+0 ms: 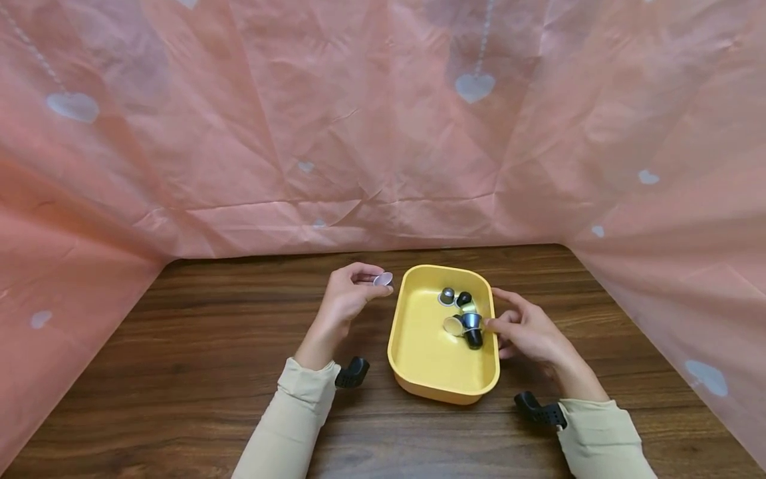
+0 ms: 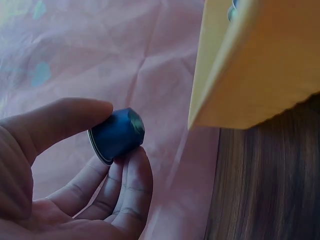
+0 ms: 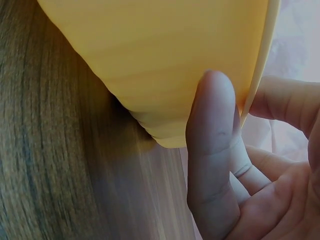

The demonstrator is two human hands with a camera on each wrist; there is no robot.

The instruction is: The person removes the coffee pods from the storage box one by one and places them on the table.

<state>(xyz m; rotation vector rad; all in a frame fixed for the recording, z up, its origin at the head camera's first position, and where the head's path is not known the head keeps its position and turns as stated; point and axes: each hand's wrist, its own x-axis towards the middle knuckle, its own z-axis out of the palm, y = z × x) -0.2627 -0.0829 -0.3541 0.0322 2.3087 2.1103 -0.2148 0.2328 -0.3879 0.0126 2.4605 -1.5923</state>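
My left hand (image 1: 349, 295) pinches a blue coffee capsule (image 2: 118, 134) between thumb and fingers, just left of a yellow bin (image 1: 419, 356). In the head view the pale lid of this capsule faces up toward me; the left wrist view shows its shiny blue side. At the bin's right wall, my right hand (image 1: 529, 330) grips the rim, thumb over the inner edge and fingers against the outside. Several capsules lie in the right part of the bin, among them a blue one (image 1: 472, 320), a black one (image 1: 474, 339) and one with a cream lid (image 1: 453, 326).
The bin stands on a dark brown wooden table (image 1: 197, 372). A pink sheet (image 1: 359, 133) with pale hearts hangs along the back and both sides of the table. Each wrist wears a black camera mount (image 1: 353, 372).
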